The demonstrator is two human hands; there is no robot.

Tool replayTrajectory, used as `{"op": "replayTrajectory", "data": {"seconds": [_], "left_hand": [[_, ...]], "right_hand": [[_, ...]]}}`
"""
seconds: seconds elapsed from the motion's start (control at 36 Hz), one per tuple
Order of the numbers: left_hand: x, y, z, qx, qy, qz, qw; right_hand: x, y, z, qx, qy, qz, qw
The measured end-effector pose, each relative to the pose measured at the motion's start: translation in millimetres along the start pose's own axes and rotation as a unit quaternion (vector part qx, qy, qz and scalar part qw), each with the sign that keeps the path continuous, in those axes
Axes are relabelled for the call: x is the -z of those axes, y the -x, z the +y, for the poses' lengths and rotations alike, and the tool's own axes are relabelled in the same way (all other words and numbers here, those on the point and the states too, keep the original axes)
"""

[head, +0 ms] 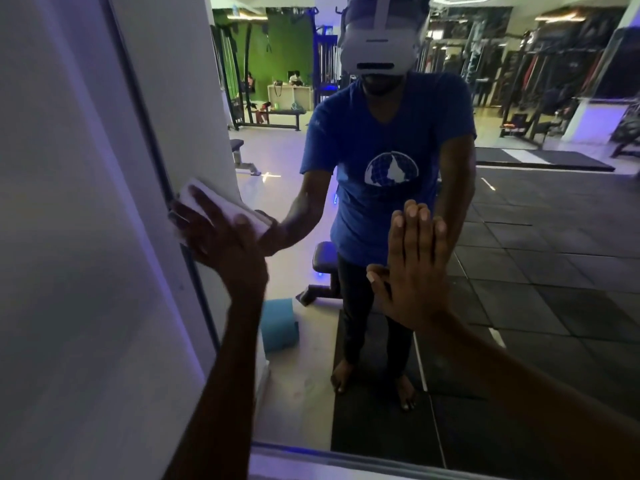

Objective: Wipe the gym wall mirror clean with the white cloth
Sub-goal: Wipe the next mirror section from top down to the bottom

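Note:
The wall mirror [519, 258] fills the middle and right of the head view, and its dark frame edge runs down the left side. My left hand [221, 240] presses the folded white cloth [242, 211] flat against the glass right at that left edge, fingers spread over the cloth. My right hand [414, 268] lies flat on the mirror further right, fingers straight and together, holding nothing. The glass reflects me in a blue shirt, with both arms reaching forward.
A white wall panel [76, 237] stands left of the mirror frame. A pale ledge [346, 469] runs below the mirror's bottom edge. The reflection shows a bench, a teal block on the floor, dark floor mats and gym machines behind me.

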State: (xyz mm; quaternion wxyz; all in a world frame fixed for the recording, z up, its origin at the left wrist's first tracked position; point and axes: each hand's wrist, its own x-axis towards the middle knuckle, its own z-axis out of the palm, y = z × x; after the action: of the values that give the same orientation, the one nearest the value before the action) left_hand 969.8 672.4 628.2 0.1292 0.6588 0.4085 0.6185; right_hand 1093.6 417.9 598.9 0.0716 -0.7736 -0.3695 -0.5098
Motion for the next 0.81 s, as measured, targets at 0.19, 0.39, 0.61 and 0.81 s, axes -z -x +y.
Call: {"op": "replayTrajectory", "data": {"seconds": [0.19, 0.39, 0.61, 0.81], "left_hand": [[0, 91, 42, -0.283, -0.015, -0.152, 0.947], [-5, -1, 14, -0.059, -0.002, 0.009, 0.998], [-1, 62, -9, -0.038, -0.056, -0.095, 0.993], [4, -70, 88, 0.020, -0.113, 0.084, 0.990]], "right_hand": [[0, -3, -2, 0.000, -0.008, 0.007, 1.000], [1, -3, -2, -0.007, -0.005, 0.010, 1.000], [12, -4, -14, -0.028, -0.012, -0.048, 0.998], [13, -5, -11, -0.021, -0.017, -0.044, 0.999]]}}
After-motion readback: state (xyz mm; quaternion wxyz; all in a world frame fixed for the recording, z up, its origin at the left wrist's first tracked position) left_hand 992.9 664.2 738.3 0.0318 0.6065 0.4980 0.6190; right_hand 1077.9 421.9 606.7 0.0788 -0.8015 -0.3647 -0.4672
